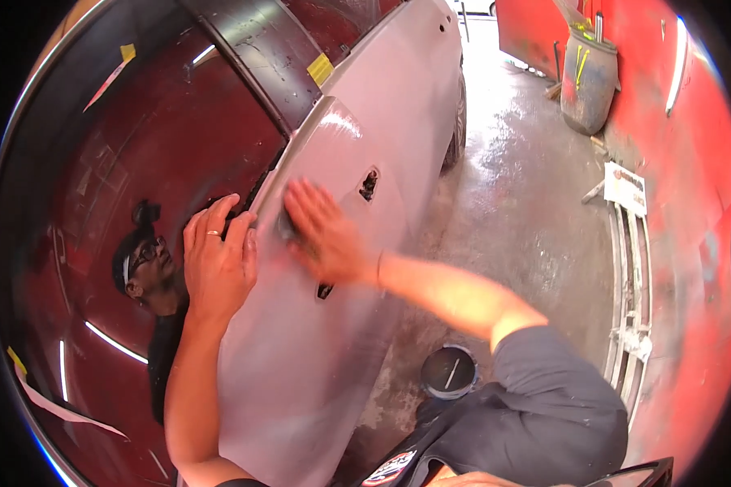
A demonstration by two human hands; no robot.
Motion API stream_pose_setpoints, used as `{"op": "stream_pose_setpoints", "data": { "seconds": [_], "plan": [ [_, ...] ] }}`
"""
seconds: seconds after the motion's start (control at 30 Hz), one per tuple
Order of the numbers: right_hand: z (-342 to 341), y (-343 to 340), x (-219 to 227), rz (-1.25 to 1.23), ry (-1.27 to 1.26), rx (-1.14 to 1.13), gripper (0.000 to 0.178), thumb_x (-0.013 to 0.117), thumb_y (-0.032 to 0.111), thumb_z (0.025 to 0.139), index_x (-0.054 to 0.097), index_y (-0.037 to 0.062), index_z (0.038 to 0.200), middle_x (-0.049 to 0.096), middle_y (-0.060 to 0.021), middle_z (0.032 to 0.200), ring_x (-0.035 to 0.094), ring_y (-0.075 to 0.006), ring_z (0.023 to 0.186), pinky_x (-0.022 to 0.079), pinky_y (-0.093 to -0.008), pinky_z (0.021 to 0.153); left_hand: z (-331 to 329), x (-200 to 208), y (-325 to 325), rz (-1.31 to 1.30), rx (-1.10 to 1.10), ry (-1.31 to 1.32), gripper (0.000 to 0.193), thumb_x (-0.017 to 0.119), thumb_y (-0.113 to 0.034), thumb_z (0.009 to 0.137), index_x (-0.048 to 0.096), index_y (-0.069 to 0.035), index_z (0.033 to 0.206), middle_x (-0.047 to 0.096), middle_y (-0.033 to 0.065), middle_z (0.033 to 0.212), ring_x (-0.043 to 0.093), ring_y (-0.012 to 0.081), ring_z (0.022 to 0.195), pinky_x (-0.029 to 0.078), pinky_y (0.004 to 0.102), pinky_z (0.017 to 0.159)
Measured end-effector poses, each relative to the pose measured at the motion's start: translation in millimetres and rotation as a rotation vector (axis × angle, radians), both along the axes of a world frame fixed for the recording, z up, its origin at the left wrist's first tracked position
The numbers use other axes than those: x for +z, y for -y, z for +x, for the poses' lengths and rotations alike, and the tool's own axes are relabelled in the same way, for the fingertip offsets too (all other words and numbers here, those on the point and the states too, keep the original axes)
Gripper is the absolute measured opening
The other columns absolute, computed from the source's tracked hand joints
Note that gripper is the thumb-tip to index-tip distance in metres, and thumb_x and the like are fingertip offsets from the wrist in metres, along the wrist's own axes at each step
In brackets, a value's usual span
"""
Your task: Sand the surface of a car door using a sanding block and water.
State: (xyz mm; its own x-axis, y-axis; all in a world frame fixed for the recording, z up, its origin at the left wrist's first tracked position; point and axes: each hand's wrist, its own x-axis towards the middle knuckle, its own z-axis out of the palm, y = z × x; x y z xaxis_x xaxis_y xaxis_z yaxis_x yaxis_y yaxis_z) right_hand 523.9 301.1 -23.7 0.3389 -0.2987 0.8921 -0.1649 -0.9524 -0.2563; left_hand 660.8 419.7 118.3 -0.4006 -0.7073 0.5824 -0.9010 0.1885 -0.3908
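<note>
A car door (345, 146) with a dull, pale pinkish-grey coat runs along my front. My right hand (321, 235) presses flat against its upper part, fingers stretched out and a little smeared by motion. Under that palm shows the edge of a dark grey pad (286, 226), mostly hidden. My left hand (223, 247) rests on the top edge of the door beside the dark window glass (162, 122), fingers bent and apart, a ring on one. Nothing is held in it. Two dark openings break the door's surface, one being a handle hole (369, 185) beyond my right hand.
A round bucket (449, 372) of dark liquid stands on the wet-looking concrete floor (528, 211) by my body. Along the red wall (666, 154) are a grimy drum (589, 81) and a whitish rack (629, 284). Yellow tape (320, 70) sticks to the window pillar.
</note>
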Motion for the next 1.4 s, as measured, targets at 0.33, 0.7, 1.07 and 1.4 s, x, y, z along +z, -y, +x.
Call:
{"op": "stream_pose_setpoints", "data": {
  "seconds": [0.33,0.7,1.07,1.4],
  "plan": [
    [-12.5,-4.5,-14.5,0.113,0.061,-0.027,0.065,0.056,0.021,0.097,0.032,-0.0151,0.146,0.028,-0.0354,0.155,0.028,-0.0487,0.145,0.023,-0.0545,0.12,-7.1,10.0,-7.7,0.119,0.027,0.073,0.04,0.079,-0.021,0.079,0.066,-0.008,0.114,0.059,0.0112,0.131,0.05,0.0307,0.13,0.031,0.0504,0.114],
    [-13.2,66.3,34.4,0.76,0.16,-0.309,0.079,0.035,0.042,0.105,0.017,-0.0233,0.146,0.017,-0.0472,0.151,0.01,-0.056,0.148,0.01,-0.0555,0.123,-9.4,6.2,-0.4,0.105,0.008,0.098,0.037,0.078,-0.023,0.081,0.066,-0.009,0.113,0.059,0.0096,0.131,0.051,0.0298,0.13,0.03,0.051,0.115],
    [-9.5,94.3,29.7,0.535,-0.389,-0.653,0.064,0.042,0.031,0.103,0.029,-0.0161,0.144,0.031,-0.0464,0.146,0.027,-0.0598,0.141,0.023,-0.0596,0.118,-8.0,7.7,5.4,0.072,-0.042,0.089,0.02,0.067,-0.009,0.087,0.069,-0.008,0.107,0.062,0.0091,0.127,0.053,0.0277,0.126,0.032,0.0491,0.115],
    [30.8,109.7,14.1,0.453,0.08,-0.619,0.077,0.041,0.043,0.103,0.023,-0.0157,0.149,0.02,-0.0396,0.156,0.016,-0.0504,0.149,0.016,-0.0547,0.122,-3.0,5.0,5.0,0.101,-0.002,0.086,0.031,0.062,-0.001,0.086,0.066,-0.007,0.116,0.058,0.0112,0.134,0.051,0.0285,0.129,0.033,0.0485,0.115]
  ]
}}
